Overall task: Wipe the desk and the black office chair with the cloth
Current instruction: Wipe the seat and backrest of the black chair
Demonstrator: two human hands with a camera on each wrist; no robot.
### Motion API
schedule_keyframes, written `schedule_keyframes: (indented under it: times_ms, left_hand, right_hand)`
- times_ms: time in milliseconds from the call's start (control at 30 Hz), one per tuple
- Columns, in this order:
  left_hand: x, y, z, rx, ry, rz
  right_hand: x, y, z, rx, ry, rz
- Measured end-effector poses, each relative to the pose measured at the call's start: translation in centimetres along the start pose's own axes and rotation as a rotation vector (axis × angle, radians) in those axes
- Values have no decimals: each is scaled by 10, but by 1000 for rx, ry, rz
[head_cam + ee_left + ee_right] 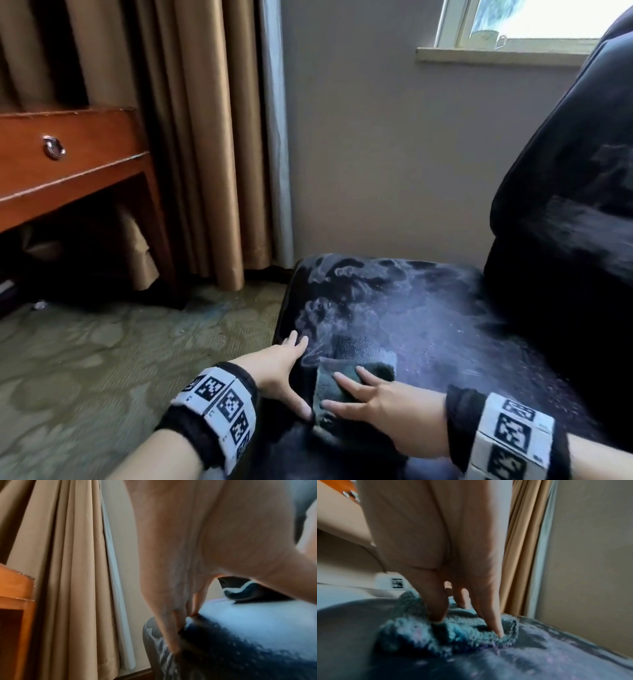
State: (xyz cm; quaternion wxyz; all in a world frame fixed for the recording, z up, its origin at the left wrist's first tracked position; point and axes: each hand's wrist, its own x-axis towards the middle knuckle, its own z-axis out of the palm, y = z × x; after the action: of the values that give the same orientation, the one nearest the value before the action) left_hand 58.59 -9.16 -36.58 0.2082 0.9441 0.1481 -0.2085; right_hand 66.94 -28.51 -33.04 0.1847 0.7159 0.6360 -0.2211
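Teal cloth, dust-streaked black chair

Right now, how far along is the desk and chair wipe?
Done: only a small dark patch of the seat beside the cloth looks wiped. In hand: the right hand presses the cloth flat on the seat while the left hand steadies its front edge. Left: pale dust across most of the seat and smears on the backrest. The desk top is out of view.

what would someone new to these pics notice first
Most striking is the pale, dusty film smeared over the black office chair seat on the right. At its front edge the right hand presses a dark teal cloth flat, while the left hand rests on the seat's left edge. The wooden desk stands to the left.
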Motion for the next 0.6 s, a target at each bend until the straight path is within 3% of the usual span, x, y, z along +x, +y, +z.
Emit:
schedule_keyframes:
  times_ms: [100,233,300,367,433,500,600]
  left_hand:
    - [-2,-3,-8,20,-82,-5]
    - [-4,-7,-9,-4,-86,-5]
    - [-4,-9,-3,-32,-55,-6]
    - [-3,-10,0,-40,-37,4]
    - [-1,-10,0,-12,-47,8]
    - [0,-9,-2,1,-68,2]
    - [1,-12,-8,12,-111,-7]
  right_hand:
    - [4,11,-2,-12,40,-6]
    - [29,29,-24,-66,67,125]
    - [22,13,-15,-99,21,6]
    - [11,-8,8,-165,91,-174]
    - [3,-19,17,-201,136,-196]
    - [13,-9,8,-279,66,-224]
    - [23,-4,-21,-194,92,-129]
